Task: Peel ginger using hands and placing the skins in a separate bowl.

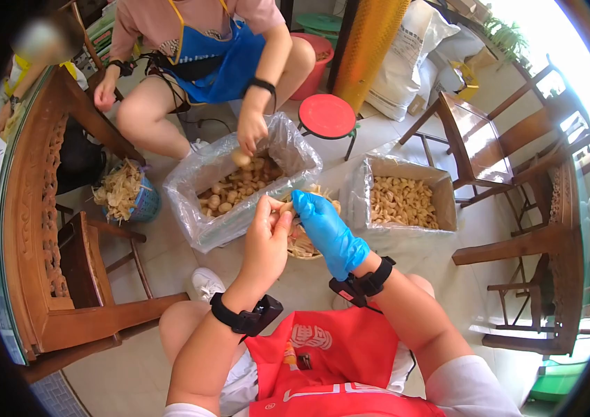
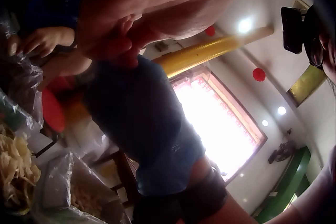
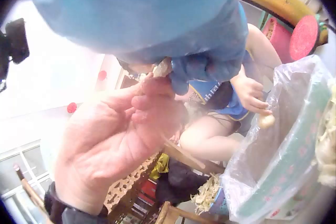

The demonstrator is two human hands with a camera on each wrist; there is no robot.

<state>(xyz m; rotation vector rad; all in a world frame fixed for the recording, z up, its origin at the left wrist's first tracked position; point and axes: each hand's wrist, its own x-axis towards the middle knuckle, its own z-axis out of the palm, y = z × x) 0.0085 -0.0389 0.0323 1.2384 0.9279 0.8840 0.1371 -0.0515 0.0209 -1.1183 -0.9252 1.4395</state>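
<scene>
In front of the red apron (image 1: pixel 322 354), the bare left hand (image 1: pixel 267 233) and the blue-gloved right hand (image 1: pixel 328 233) meet fingertip to fingertip. A small whitish piece (image 3: pixel 161 68) is pinched between them; the fingers cover most of it, and I cannot tell its kind. The glove (image 2: pixel 142 119) hides the right fingers in the left wrist view. Directly beneath the hands is a round basket (image 1: pixel 305 256) with pale, stringy peelings. A plastic-lined box (image 1: pixel 187 226) of round, light-brown lumps (image 1: pixel 250 182) stands beyond the left hand. Right of the glove, another lined box (image 1: pixel 446 201) contains pale pieces (image 1: pixel 399 201).
Opposite sits a person in a blue apron (image 1: pixel 222 66), one hand (image 1: pixel 252 131) holding a round lump (image 1: pixel 241 158) over the left box. A blue basket (image 1: pixel 145 201) of peelings stands left, beside carved wooden furniture (image 1: pixel 52 229). A red stool (image 1: pixel 327 116) and wooden chairs (image 1: pixel 475 132) are behind and right.
</scene>
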